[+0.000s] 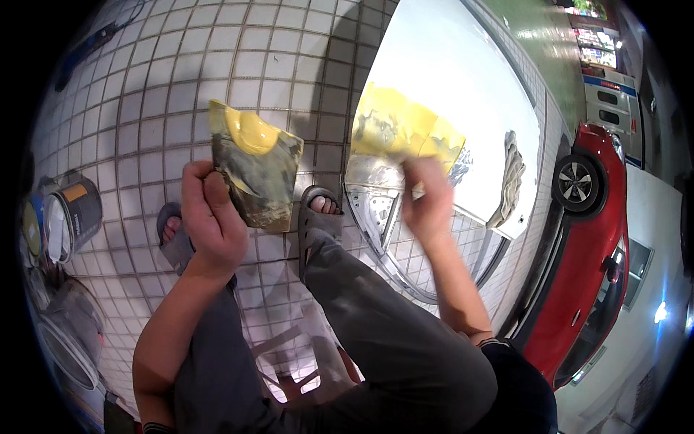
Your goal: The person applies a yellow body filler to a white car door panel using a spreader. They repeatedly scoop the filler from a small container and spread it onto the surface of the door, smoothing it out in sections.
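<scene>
Left hand (213, 224): grasping palette (267, 184), yellow paste (253, 134) atop. Right hand (429, 192): blurred near yellow patch (416, 119) on white panel (452, 58), front right; grip, we cannot tell. We'd favour thin, even strokes.

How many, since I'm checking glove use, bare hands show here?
2: the left hand holds the smeared board; the right hand, blurred, is by the yellow patch on the white panel.

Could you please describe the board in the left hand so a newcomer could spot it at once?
Left of the big white car door, the left hand grips the board. A glossy yellow blob above dark smears sets it apart.
</scene>
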A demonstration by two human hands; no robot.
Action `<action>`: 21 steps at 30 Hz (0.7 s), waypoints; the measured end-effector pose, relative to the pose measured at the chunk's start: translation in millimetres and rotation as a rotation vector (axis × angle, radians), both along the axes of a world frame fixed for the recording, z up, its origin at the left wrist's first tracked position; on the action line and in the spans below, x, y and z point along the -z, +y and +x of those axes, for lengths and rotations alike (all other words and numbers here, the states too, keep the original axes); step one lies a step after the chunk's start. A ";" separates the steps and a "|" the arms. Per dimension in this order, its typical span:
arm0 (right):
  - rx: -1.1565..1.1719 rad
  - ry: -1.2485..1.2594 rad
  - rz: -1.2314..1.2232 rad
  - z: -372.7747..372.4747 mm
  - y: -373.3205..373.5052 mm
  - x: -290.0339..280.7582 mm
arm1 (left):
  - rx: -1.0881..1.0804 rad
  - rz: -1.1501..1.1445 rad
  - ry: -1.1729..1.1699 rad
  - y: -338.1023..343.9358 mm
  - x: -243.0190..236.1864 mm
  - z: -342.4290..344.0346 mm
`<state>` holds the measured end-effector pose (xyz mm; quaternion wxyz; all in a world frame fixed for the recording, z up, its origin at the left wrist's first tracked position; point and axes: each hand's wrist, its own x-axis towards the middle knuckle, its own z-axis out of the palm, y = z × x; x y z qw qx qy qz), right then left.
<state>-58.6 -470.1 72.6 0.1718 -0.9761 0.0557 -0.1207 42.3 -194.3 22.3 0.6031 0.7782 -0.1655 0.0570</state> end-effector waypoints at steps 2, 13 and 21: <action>0.088 -0.125 -0.080 19.3 -43.8 -1.0 | 0.045 0.014 0.035 4.8 2.0 -6.1; 0.108 -0.065 -0.322 31.3 -138.5 53.2 | 0.079 -0.052 0.153 15.4 14.6 -2.4; 0.095 0.006 -0.235 29.3 -144.2 62.6 | 0.112 0.014 0.195 20.9 15.5 -4.6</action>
